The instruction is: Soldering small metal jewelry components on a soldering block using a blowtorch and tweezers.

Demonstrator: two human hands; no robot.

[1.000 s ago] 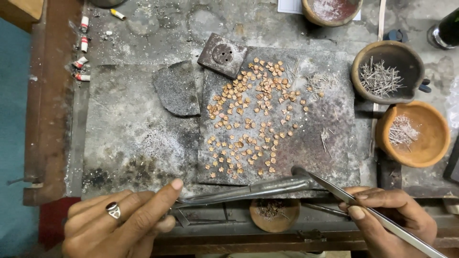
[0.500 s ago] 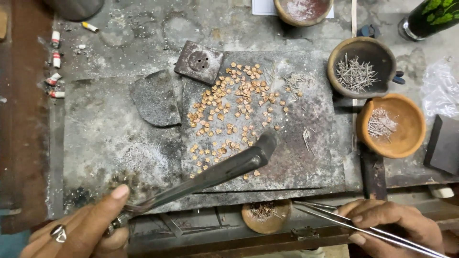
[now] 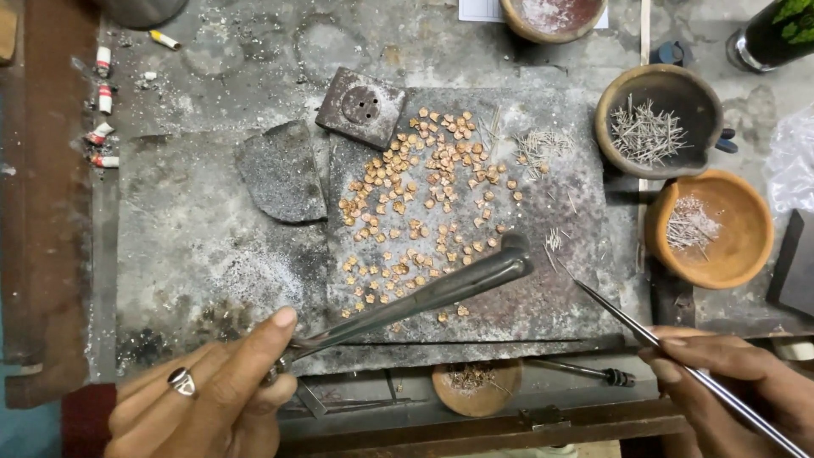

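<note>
From the head view, my left hand [image 3: 212, 399] grips a metal pipe [image 3: 424, 297], fingers closed around it; its tip lies over the copper pieces [image 3: 415, 203] on the slab [image 3: 560, 288]. My right hand [image 3: 738, 390] pinches thin tweezers [image 3: 644, 335], whose point touches the slab beside the pipe tip.

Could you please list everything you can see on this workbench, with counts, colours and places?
small copper pieces: many, orange-brown, scattered on the slab
stone slab: one, dark grey, centre
metal torch pipe: one, grey, over the slab's lower part
tweezers: one, steel, tip at the slab's right edge
dark bowl of wire bits: one, brown, upper right
orange bowl: one, right
square perforated block: one, grey, top of slab
left hand: ringed, holds the pipe
right hand: holds the tweezers
</note>
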